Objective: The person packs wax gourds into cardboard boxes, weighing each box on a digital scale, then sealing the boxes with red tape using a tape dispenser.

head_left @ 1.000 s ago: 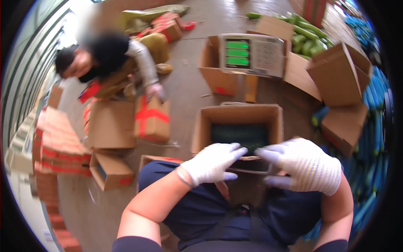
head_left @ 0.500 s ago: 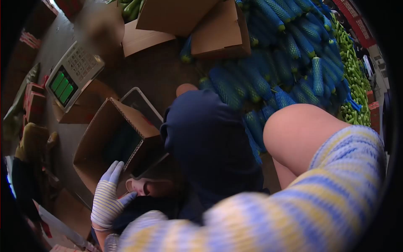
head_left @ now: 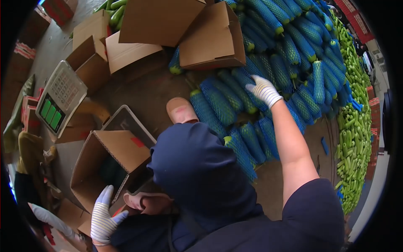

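My right hand (head_left: 265,91), in a white glove with thin stripes, reaches over the pile of long green gourds in blue netting (head_left: 241,86). Its fingers are stretched out, slightly bent, right at one of the netted gourds. On the left, my left hand (head_left: 104,219), gloved the same way, has its thumb spread from its fingers and holds nothing. Its fingertips are at the near edge of an open cardboard box (head_left: 121,147) with dark contents. The box overlaps the platform of a scale (head_left: 133,122). Dark blue cloth (head_left: 193,159) bulges between my arms.
A scale display (head_left: 52,113) with green panels stands at left. More open cartons (head_left: 210,40) lie at the top. Bare green gourds (head_left: 352,126) form a long heap at far right. Pink shoes (head_left: 181,110) show on the floor. Another person's legs (head_left: 29,155) are at the left edge.
My right hand, earlier large and blurred close to the camera, has moved away to the netted gourds. My left hand stays by the box, slightly lower in view.
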Motion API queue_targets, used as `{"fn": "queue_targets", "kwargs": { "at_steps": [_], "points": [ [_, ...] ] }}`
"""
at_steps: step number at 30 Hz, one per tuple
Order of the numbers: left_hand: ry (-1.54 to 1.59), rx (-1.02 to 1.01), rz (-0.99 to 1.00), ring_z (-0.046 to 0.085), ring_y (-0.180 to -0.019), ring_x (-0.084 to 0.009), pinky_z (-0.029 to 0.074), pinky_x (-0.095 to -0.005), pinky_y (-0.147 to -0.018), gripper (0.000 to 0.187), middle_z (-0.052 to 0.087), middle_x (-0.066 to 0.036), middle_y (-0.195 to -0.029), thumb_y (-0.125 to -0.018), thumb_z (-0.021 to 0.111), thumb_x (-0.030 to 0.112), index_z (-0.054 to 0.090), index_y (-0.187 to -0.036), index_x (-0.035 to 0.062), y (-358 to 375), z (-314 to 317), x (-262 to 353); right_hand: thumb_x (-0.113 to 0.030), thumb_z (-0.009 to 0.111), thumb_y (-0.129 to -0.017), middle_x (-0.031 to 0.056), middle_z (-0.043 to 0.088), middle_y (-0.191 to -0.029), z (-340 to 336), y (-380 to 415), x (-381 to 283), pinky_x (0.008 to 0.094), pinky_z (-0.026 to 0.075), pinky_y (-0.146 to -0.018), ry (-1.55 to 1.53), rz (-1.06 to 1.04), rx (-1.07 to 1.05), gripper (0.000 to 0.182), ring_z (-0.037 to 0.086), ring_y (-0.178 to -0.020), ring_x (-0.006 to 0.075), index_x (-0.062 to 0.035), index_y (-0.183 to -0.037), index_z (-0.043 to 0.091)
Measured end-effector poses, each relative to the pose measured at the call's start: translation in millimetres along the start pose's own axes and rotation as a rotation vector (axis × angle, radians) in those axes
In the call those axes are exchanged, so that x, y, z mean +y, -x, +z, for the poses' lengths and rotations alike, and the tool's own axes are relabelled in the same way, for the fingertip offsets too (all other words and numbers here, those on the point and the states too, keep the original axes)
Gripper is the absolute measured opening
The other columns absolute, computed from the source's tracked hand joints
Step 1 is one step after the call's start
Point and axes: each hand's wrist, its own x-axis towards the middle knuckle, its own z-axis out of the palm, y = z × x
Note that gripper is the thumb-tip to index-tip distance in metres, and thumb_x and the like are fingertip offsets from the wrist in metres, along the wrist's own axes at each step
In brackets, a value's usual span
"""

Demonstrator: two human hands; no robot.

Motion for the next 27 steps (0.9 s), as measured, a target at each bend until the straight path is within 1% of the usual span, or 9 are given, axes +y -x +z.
{"fn": "queue_targets", "kwargs": {
  "at_steps": [2, 5, 10, 14, 16, 18, 20, 26, 27],
  "points": [
    [0.023, -0.022, -0.031, 0.050, -0.131, -0.0382, 0.040, -0.0419, -0.111, 0.097, 0.051, -0.022, -0.142, -0.067, 0.084, 0.047, 0.048, -0.144, 0.0010, -2, 1, 0, -0.047, 0.072, -0.081, 0.0201, 0.053, -0.140, 30, 2, 6, 0.0431, 0.044, -0.107, 0.108, 0.268, -0.136, 0.085, 0.054, -0.128, 0.0350, -0.0027, -0.146, 0.040],
    [0.030, -0.037, -0.059, 0.050, -0.131, -0.0368, 0.040, -0.0409, -0.111, 0.096, 0.052, -0.021, -0.142, -0.065, 0.087, 0.039, 0.048, -0.144, 0.0010, -6, 3, 0, -0.044, 0.083, -0.072, 0.0179, 0.047, -0.145, 77, 5, 31, 0.0452, 0.040, -0.111, 0.289, 0.283, 0.014, 0.102, 0.047, -0.134, 0.0341, -0.0039, -0.150, 0.031],
    [0.005, -0.053, -0.087, 0.050, -0.131, -0.0345, 0.041, -0.0397, -0.110, 0.094, 0.052, -0.020, -0.141, -0.064, 0.088, 0.029, 0.048, -0.144, 0.0013, -12, 2, 8, -0.048, 0.085, -0.069, 0.0182, 0.050, -0.142, 76, -18, 34, 0.0453, 0.042, -0.108, 0.251, 0.422, -0.042, 0.107, 0.051, -0.130, 0.0334, -0.0039, -0.150, 0.031],
    [0.006, -0.056, -0.095, 0.051, -0.130, -0.0340, 0.042, -0.0391, -0.109, 0.095, 0.051, -0.019, -0.142, -0.062, 0.089, 0.022, 0.047, -0.145, 0.0019, -10, -1, 10, -0.041, 0.081, -0.073, 0.0197, 0.055, -0.136, 81, -20, 33, 0.0450, 0.044, -0.106, 0.230, 0.317, 0.059, 0.084, 0.054, -0.124, 0.0359, -0.0038, -0.139, 0.045],
    [-0.013, -0.047, -0.090, 0.051, -0.130, -0.0342, 0.042, -0.0389, -0.109, 0.095, 0.051, -0.019, -0.142, -0.062, 0.089, 0.019, 0.047, -0.145, 0.0021, -11, -3, 12, -0.033, 0.074, -0.079, 0.0211, 0.054, -0.136, 100, -13, 26, 0.0463, 0.045, -0.104, 0.063, -0.147, 0.444, 0.064, 0.053, -0.124, 0.0398, -0.0050, -0.132, 0.052],
    [0.010, -0.046, -0.150, 0.051, -0.131, -0.0342, 0.042, -0.0387, -0.109, 0.095, 0.050, -0.018, -0.143, -0.061, 0.088, 0.016, 0.047, -0.146, 0.0023, -11, -3, 16, -0.026, 0.069, -0.084, 0.0203, 0.056, -0.133, 125, -2, 22, 0.0475, 0.047, -0.100, -0.035, -0.201, 0.260, 0.050, 0.055, -0.121, 0.0384, -0.0043, -0.127, 0.055],
    [0.017, -0.055, -0.164, 0.051, -0.131, -0.0341, 0.042, -0.0387, -0.109, 0.094, 0.050, -0.019, -0.143, -0.062, 0.088, 0.016, 0.047, -0.145, 0.0022, -10, -3, 15, -0.025, 0.068, -0.085, 0.0201, 0.059, -0.129, 128, 13, 21, 0.0473, 0.048, -0.099, -0.009, 0.015, 0.143, 0.047, 0.058, -0.117, 0.0378, -0.0043, -0.126, 0.056],
    [-0.003, -0.063, -0.164, 0.050, -0.131, -0.0343, 0.042, -0.0392, -0.110, 0.093, 0.051, -0.019, -0.142, -0.063, 0.088, 0.021, 0.048, -0.145, 0.0017, -9, 2, 6, -0.027, 0.067, -0.085, 0.0188, 0.061, -0.127, 143, 12, 23, 0.0461, 0.049, -0.098, -0.013, -0.254, 0.258, 0.048, 0.061, -0.114, 0.0375, -0.0058, -0.128, 0.057],
    [0.010, -0.060, -0.154, 0.050, -0.131, -0.0346, 0.041, -0.0394, -0.110, 0.093, 0.052, -0.019, -0.142, -0.063, 0.088, 0.023, 0.048, -0.144, 0.0015, -9, 2, 5, -0.031, 0.068, -0.085, 0.0188, 0.062, -0.126, 146, 5, 16, 0.0461, 0.049, -0.098, -0.021, -0.166, 0.091, 0.051, 0.061, -0.112, 0.0377, -0.0070, -0.128, 0.057]
  ]
}}
